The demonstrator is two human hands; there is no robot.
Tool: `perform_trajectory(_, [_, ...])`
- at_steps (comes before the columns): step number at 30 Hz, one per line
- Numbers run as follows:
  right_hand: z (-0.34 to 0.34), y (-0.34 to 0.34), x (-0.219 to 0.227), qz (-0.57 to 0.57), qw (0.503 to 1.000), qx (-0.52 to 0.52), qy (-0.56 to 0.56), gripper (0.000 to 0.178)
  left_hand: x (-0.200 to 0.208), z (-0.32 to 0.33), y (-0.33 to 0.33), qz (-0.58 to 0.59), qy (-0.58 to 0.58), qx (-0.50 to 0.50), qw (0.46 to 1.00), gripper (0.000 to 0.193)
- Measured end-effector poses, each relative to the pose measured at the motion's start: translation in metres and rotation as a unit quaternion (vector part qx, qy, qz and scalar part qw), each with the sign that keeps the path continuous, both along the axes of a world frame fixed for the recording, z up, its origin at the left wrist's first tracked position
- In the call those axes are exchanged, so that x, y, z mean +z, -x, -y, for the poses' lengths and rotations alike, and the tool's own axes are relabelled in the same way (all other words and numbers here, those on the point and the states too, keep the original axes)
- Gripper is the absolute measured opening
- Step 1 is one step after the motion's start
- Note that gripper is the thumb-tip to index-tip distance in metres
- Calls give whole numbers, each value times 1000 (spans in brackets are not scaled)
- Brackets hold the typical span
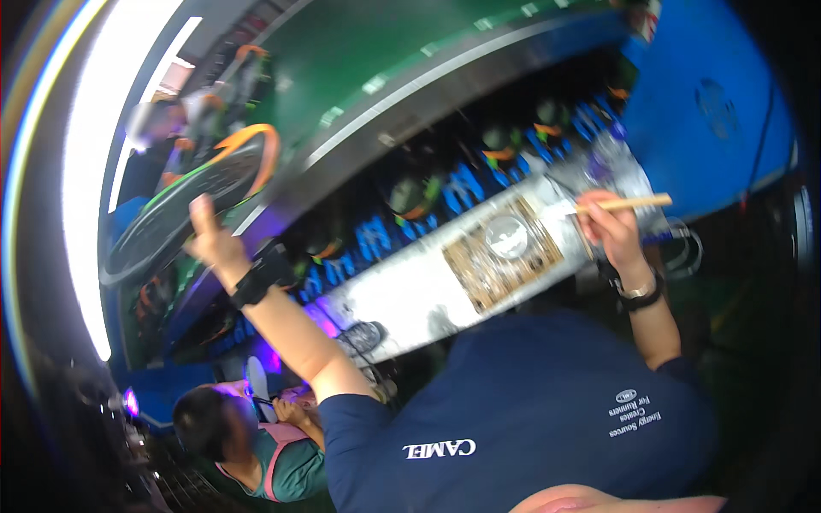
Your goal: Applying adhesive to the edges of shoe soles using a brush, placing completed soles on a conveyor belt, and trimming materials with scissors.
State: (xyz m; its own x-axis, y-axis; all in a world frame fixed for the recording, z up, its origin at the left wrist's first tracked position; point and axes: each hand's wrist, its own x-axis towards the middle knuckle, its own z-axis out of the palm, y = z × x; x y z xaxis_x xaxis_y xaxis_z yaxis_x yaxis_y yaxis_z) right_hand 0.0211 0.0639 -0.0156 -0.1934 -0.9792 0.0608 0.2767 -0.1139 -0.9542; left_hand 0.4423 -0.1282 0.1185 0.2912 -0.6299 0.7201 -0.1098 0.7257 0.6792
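My right hand [611,229] is closed around a thin wooden stick [624,203] that points right, over the far end of a long pale bench [402,303]. A brown patterned panel [500,261] lies on the bench just left of that hand, with a round grey disc [507,235] on it. My left hand [209,238] is raised high to the left, a black band on its wrist, one finger up. It is at the edge of a large dark oval mesh with an orange and green rim [192,209]. Blur hides whether it grips the mesh.
A row of blue glowing shapes [385,231] and dark round objects runs behind the bench. A blue panel [718,103] fills the upper right. A bright light strip [90,171] curves down the left. Another person in a teal and pink top [278,462] sits at the lower left.
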Motion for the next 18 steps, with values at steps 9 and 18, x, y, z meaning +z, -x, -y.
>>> perform_trajectory(9, [28,6,-92,-259,965,-27,-43,15,-125,-123,-32,-254,-221,-512,790,83])
perform_trajectory(18, [43,-42,-111,-361,930,47,-45,13,-193,-179,1,-331,-350,-358,800,79])
